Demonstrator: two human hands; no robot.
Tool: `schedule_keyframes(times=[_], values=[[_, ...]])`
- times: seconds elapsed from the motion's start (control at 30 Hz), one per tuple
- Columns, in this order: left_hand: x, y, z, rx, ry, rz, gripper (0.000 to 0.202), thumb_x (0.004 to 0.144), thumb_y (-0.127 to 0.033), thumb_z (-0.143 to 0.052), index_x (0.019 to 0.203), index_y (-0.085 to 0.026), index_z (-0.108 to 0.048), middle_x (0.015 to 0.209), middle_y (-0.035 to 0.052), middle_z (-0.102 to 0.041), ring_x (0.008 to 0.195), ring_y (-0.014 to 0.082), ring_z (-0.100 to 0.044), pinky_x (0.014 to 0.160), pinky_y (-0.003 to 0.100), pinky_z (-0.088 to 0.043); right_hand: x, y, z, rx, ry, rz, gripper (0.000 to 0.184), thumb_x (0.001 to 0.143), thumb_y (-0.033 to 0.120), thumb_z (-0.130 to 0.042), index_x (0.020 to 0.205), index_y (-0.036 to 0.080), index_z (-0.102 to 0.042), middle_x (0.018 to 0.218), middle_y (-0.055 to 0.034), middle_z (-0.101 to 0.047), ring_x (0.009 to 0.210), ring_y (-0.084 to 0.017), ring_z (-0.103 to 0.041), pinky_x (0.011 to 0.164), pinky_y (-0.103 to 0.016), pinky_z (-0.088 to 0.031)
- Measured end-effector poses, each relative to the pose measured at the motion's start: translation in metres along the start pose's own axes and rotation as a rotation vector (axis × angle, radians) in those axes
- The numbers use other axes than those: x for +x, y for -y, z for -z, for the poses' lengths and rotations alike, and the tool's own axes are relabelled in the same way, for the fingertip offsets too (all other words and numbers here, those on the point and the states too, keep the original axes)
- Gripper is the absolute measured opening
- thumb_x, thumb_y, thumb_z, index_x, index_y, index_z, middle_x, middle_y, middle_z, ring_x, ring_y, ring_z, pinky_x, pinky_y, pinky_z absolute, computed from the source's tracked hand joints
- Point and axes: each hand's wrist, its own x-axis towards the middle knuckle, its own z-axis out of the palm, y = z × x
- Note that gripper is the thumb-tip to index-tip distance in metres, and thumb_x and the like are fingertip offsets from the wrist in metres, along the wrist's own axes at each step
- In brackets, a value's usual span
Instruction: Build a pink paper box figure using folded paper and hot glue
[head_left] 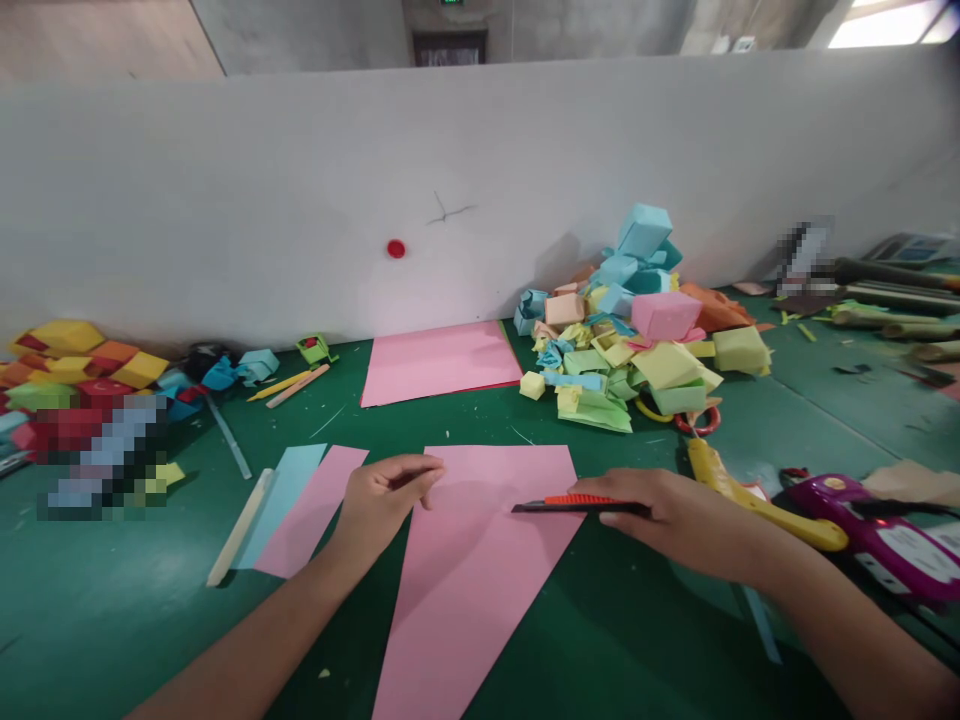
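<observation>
A pink sheet of paper [480, 580] lies on the green table in front of me, its sides narrowing toward me. My right hand [660, 515] grips a box cutter [577, 503] with a red and black handle, held level over the sheet's right part and pointing left. At the sheet's upper left edge is my left hand [386, 500], fingers curled in toward the thumb, with nothing visible in them. Whether it touches the paper I cannot tell. Beside it on the left lie a pink strip [319, 515], a light blue strip [277, 510] and a pale stick [240, 528].
More pink paper [442, 362] lies against the white partition [300, 200]. A heap of folded paper pieces [637, 340] rises at the back right, with red-handled scissors [697, 420] before it. A yellow glue gun [757, 500] and purple device [877, 535] sit right; paper blocks [90, 360] left.
</observation>
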Motion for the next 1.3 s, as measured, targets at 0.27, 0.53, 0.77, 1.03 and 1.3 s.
schedule_keyframes(times=[0.27,0.53,0.77,1.03,1.3], values=[[0.0008,0.006,0.0035,0.101,-0.013,-0.12,0.008,0.076,-0.026,-0.075,0.081,-0.021,-0.076,0.083,0.0027,-0.074,0.065,0.0126,-0.06,0.06,0.022,-0.049,-0.0008,-0.0023,-0.0013,-0.005,0.003,-0.017,0.043,0.102,0.04,-0.049,0.143,0.04,-0.059,0.141,-0.0002,-0.066,0.124,-0.03,-0.063,0.104,-0.046,-0.051],[0.0009,0.0048,0.004,-0.002,-0.033,-0.099,0.011,0.074,-0.023,-0.071,0.084,-0.02,-0.07,0.081,0.0008,-0.067,0.07,0.0137,-0.059,0.064,0.024,-0.047,-0.0012,-0.0026,-0.0007,0.004,-0.012,-0.023,0.042,0.101,0.041,-0.05,0.142,0.038,-0.062,0.14,-0.0016,-0.067,0.121,-0.031,-0.064,0.104,-0.046,-0.051],[0.0004,-0.0015,0.0031,-0.091,-0.037,-0.039,0.009,0.066,-0.02,-0.067,0.074,-0.02,-0.066,0.073,-0.001,-0.06,0.062,0.0118,-0.05,0.055,0.023,-0.039,-0.0003,-0.0046,-0.0016,0.017,-0.007,-0.018,0.043,0.101,0.043,-0.05,0.142,0.039,-0.062,0.14,-0.0017,-0.067,0.12,-0.032,-0.065,0.103,-0.048,-0.052],[-0.0008,0.0008,0.0038,-0.064,0.011,-0.072,0.006,0.062,-0.014,-0.062,0.066,-0.019,-0.063,0.069,-0.0021,-0.058,0.062,0.0112,-0.049,0.055,0.022,-0.037,-0.0008,-0.0025,-0.0015,0.011,-0.018,-0.028,0.042,0.101,0.041,-0.051,0.141,0.039,-0.062,0.14,-0.0002,-0.068,0.12,-0.031,-0.065,0.103,-0.045,-0.052],[-0.0004,-0.0003,0.0031,-0.078,-0.003,-0.043,0.007,0.06,-0.016,-0.066,0.066,-0.019,-0.069,0.069,-0.0001,-0.063,0.06,0.0109,-0.052,0.052,0.02,-0.04,-0.0011,-0.0022,-0.0014,0.015,-0.015,-0.028,0.041,0.101,0.042,-0.05,0.14,0.038,-0.063,0.141,-0.0005,-0.067,0.122,-0.031,-0.064,0.104,-0.046,-0.051]])
